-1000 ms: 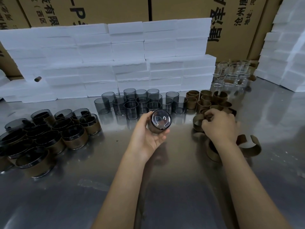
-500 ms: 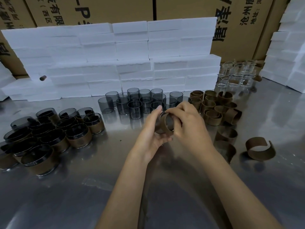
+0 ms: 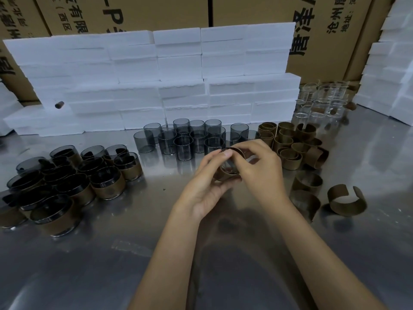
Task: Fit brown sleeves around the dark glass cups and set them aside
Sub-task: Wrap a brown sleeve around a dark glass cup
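My left hand [image 3: 205, 186] grips a dark glass cup [image 3: 228, 167] from below, above the middle of the steel table. A brown sleeve [image 3: 235, 151] lies around the cup, and my right hand [image 3: 261, 168] pinches it from the right. Both hands hide most of the cup. Several bare dark cups [image 3: 190, 139] stand behind my hands. To the right lies a heap of loose brown sleeves [image 3: 292, 144]. One open sleeve [image 3: 347, 201] lies alone at the right. Several sleeved cups [image 3: 67, 182] are grouped at the left.
A wall of white foam blocks [image 3: 169, 81] runs across the back of the steel table [image 3: 111, 253], with more foam [image 3: 393, 70] at the far right. Clear glass cups [image 3: 321, 101] stand at the back right. Cardboard boxes [image 3: 257, 10] rise behind.
My right hand picked a sleeve from the heap and brought it to the cup in my left hand. The sleeve now lies around the cup, and both hands have lowered slightly.
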`<control>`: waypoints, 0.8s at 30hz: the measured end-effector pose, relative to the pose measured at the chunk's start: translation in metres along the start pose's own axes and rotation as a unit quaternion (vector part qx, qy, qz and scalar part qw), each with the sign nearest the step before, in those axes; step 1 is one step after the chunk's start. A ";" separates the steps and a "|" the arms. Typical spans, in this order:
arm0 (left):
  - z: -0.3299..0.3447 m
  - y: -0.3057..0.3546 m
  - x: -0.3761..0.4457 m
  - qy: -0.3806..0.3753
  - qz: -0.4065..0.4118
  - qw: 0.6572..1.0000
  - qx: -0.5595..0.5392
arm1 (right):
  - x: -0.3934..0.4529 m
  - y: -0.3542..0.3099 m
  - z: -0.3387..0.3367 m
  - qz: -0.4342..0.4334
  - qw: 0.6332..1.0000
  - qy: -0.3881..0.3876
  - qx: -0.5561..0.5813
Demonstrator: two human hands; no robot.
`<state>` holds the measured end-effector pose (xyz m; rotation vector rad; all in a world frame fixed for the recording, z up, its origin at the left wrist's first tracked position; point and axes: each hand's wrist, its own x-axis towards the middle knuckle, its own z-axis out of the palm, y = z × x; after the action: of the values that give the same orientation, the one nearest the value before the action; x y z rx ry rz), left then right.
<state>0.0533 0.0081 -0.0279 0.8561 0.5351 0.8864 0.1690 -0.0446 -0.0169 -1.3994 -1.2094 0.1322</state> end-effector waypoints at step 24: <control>-0.001 0.000 -0.002 0.029 0.012 0.999 0.043 | -0.003 0.013 0.014 0.214 0.952 -0.126 0.179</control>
<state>0.0514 0.0067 -0.0287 0.9190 0.6194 0.9176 0.1653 -0.0337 -0.0323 -1.3245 -1.0043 0.8159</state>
